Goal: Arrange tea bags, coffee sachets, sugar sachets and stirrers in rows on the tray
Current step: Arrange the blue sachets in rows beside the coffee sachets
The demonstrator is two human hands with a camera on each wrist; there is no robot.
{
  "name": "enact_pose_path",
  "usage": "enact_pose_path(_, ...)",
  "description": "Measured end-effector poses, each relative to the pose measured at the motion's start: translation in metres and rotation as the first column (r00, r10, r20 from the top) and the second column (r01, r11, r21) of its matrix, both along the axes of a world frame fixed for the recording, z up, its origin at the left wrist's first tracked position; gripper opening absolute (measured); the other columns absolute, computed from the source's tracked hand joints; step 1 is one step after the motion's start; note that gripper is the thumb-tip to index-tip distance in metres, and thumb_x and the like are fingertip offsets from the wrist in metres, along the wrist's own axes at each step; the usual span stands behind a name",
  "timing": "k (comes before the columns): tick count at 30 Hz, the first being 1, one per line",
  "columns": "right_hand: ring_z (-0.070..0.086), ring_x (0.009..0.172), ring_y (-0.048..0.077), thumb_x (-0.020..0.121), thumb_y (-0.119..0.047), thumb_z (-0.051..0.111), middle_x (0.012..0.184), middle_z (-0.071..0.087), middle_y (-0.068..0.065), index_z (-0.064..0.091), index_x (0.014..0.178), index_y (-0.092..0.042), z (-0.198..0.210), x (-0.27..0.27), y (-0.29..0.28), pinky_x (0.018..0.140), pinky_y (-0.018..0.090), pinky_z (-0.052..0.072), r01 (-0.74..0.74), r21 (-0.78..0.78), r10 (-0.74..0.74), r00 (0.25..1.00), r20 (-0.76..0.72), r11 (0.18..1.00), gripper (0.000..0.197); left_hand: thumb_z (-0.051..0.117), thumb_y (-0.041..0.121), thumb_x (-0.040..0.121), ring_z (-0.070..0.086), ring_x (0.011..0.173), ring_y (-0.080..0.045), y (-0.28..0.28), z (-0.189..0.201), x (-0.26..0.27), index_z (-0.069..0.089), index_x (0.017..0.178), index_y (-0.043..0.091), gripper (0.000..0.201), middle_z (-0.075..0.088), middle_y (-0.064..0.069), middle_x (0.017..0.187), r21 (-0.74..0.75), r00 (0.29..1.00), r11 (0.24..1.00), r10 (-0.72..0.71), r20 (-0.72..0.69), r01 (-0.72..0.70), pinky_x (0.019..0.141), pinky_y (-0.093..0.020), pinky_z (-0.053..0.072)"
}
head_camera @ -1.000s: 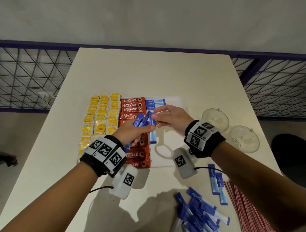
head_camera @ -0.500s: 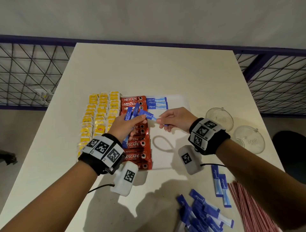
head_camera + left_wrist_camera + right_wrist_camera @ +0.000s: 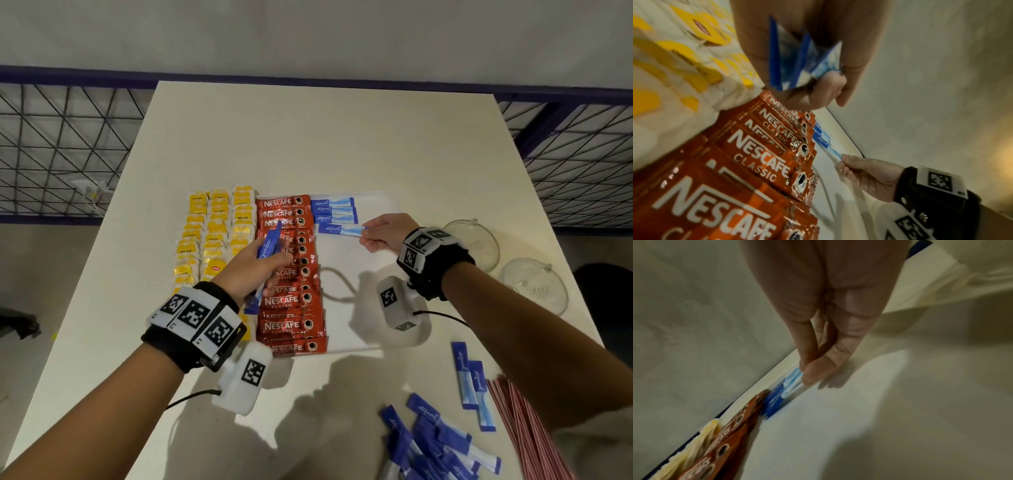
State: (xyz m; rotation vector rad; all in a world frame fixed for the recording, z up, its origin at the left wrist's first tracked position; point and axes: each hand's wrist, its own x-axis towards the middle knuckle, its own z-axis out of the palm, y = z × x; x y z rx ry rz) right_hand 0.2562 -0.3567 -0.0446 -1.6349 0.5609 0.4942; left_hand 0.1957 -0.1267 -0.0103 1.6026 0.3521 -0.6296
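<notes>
Head view, centre of the frame: the right hand (image 3: 385, 233) pinches the pale end of one sugar sachet (image 3: 339, 229) between thumb and fingertip, with the sachet lying just below three sachets already laid (image 3: 334, 209) in a short row at the upper middle of the tray (image 3: 370, 329). Its blue end points at the coffee sachets (image 3: 291, 274), which run in a long column down the tray's left part, with the yellow tea bags (image 3: 215, 236) in columns further left. Whether the pinched sachet lies flat on the tray or hangs just above it I cannot tell.

The left hand (image 3: 253, 267) is curled round a small bunch of spare sachets (image 3: 267, 250), held above the coffee column; the left wrist view shows several of them fanned in the fist (image 3: 803, 61).

At the lower right of the frame, a loose sachet pile (image 3: 435, 445) and the red-striped stirrers (image 3: 527, 438) lie on the tabletop (image 3: 342, 137), not yet on the tray. Two clear lids (image 3: 476, 243) sit at the right edge.

A sachet like this is likely very light, thin and limp, with a smooth wrapper that slides easily. A pinch at one end, as here, should steer it well; a nudge could easily skew the neighbours.
</notes>
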Motion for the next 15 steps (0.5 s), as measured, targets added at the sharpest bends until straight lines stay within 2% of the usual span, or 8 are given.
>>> enact_pose_path(9,0.053,0.032,0.009,0.081,0.004,0.065,0.064,0.059,0.015,0.051,0.069,-0.006,-0.007,0.016,0.011,0.045,0.019,0.05,-0.095,-0.217,0.096,0.995,-0.005,0.972,0.021,0.052,0.011,0.094,0.036,0.034,-0.005,0.012,-0.003,-0.001,0.05,0.114,0.014,0.021,0.036,-0.001,0.06,-0.068,0.999,0.998,0.013,-0.046,-0.016,0.032,-0.016,0.032)
enact_pose_path(15,0.051,0.03,0.009,0.081,0.006,0.063,0.064,0.057,0.017,0.048,0.071,-0.006,-0.007,0.019,0.013,0.042,0.019,0.049,-0.077,-0.216,0.076,0.997,-0.01,0.973,0.022,0.052,0.009,0.093,0.036,0.033,-0.006,0.016,-0.006,0.0,0.051,0.113,0.013,0.02,0.038,-0.002,0.064,-0.094,0.997,0.995,0.032,-0.067,-0.038,0.031,-0.015,0.031)
